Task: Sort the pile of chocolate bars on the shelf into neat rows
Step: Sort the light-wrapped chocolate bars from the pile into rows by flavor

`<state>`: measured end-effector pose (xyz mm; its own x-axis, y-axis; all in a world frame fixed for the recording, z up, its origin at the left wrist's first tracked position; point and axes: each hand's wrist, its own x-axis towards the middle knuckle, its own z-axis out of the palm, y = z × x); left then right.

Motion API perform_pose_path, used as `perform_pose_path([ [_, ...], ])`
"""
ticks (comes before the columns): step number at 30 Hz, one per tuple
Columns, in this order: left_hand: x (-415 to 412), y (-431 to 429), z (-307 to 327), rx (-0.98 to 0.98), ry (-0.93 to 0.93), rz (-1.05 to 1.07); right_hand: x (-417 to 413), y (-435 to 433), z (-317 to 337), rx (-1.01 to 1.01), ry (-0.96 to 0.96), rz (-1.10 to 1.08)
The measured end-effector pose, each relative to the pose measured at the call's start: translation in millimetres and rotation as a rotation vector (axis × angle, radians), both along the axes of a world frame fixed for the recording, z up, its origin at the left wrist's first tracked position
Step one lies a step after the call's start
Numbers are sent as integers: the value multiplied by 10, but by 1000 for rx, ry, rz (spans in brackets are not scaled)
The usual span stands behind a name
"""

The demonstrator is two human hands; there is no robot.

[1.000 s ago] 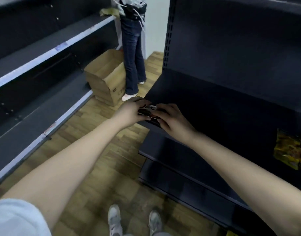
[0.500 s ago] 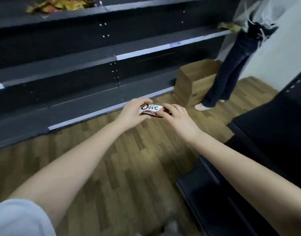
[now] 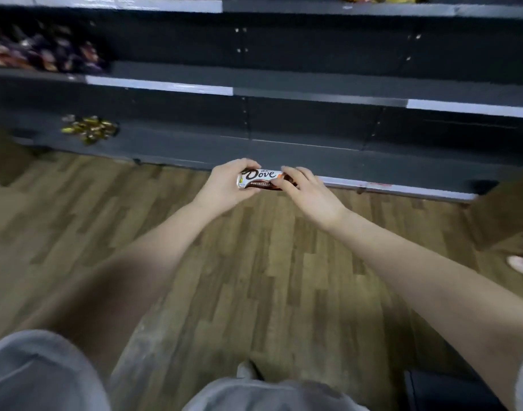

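The Dove chocolate bar is held in the air above the floor, its long axis left to right. The left hand grips its left end, the right hand pinches its right end. The blurred pile, probably chocolate, lies far left, nearer the left hand.

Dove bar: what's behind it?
Behind the bar: floor and bottom shelf's edge. Its ends sit in the left hand and right hand; right end and underside are covered.
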<state>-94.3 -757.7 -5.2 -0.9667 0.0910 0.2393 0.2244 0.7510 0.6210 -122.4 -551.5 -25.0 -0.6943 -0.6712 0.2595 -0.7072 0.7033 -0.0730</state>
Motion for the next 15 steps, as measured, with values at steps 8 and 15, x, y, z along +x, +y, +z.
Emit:
perform_pose_path([
  [8,597,-1724,-145,51,0,340,-65,-1960,-210,2,-50,334],
  [15,1149,-2718,-357,11,30,612,51,-3190,-102,27,-161,579],
])
